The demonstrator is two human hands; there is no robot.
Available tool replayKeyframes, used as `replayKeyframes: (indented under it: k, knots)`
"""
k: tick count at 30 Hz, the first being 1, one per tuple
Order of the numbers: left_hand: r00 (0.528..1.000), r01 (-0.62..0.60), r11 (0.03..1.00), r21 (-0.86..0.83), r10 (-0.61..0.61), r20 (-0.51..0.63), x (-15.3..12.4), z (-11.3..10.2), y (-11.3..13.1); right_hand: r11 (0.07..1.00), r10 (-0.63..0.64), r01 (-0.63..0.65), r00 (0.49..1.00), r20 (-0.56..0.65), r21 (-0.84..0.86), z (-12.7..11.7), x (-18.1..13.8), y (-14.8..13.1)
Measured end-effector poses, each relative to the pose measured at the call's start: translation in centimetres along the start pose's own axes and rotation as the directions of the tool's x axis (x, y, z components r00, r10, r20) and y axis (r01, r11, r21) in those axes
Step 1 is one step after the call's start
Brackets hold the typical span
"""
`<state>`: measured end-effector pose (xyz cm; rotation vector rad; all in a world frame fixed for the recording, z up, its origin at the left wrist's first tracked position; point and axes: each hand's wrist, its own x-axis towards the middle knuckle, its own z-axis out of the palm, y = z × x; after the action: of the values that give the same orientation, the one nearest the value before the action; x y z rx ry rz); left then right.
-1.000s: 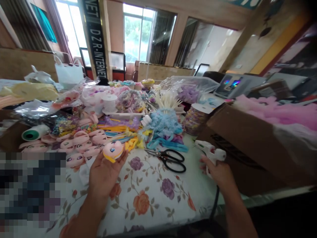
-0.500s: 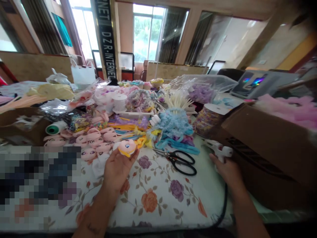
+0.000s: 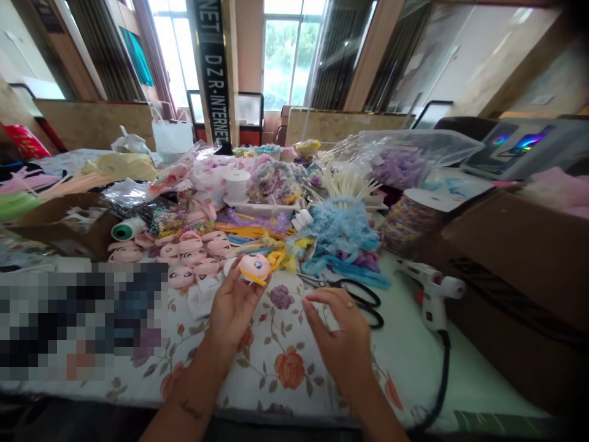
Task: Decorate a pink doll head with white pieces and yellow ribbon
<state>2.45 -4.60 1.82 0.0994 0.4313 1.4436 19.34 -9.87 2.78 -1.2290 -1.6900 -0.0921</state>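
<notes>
My left hand holds a small doll head with a painted blue eye and a yellow strip along its edge. Over the flowered cloth, my right hand is empty, its thumb and fingers apart. Black-handled scissors lie just behind the right hand, partly covered by it. A white hot glue gun with a dark cord rests on the table to the right, beside the cardboard box. More pink doll heads are grouped to the left of my left hand.
A cardboard box fills the right side. Behind the hands are a blue ruffled bundle, a spool of multicoloured yarn, a white spool and a green-ended thread spool. Another open box stands at the left.
My right hand has let go of the glue gun and moved left, towards the doll head. The left hand still holds the head. The whole view has shifted slightly.
</notes>
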Motion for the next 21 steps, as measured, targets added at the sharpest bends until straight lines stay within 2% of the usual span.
replayKeyframes:
  k: [3, 7, 12, 21]
  knots:
    - [1.0, -0.018, 1.0, 0.017, 0.018, 0.025, 0.0, -0.1, 0.0, 0.992, 0.013, -0.018, 0.999, 0.037, 0.126, 2.4, 1.0, -2.3]
    - [0.998, -0.017, 0.999, 0.045, 0.014, 0.059, 0.4, -0.5, 0.0, 0.981, 0.044, -0.048, 0.999, 0.028, 0.186, 3.9, 1.2, -3.1]
    - [0.996, -0.005, 0.999, 0.04, 0.001, 0.09, 0.4, -0.6, -0.1, 0.977, 0.062, -0.068, 0.997, 0.036, 0.2, 4.6, 1.0, -3.0]
    - [0.997, -0.015, 0.998, 0.057, 0.011, 0.077, 0.3, -0.5, -0.1, 0.961, 0.103, -0.112, 0.994, 0.046, 0.252, 5.0, 1.0, -2.9]
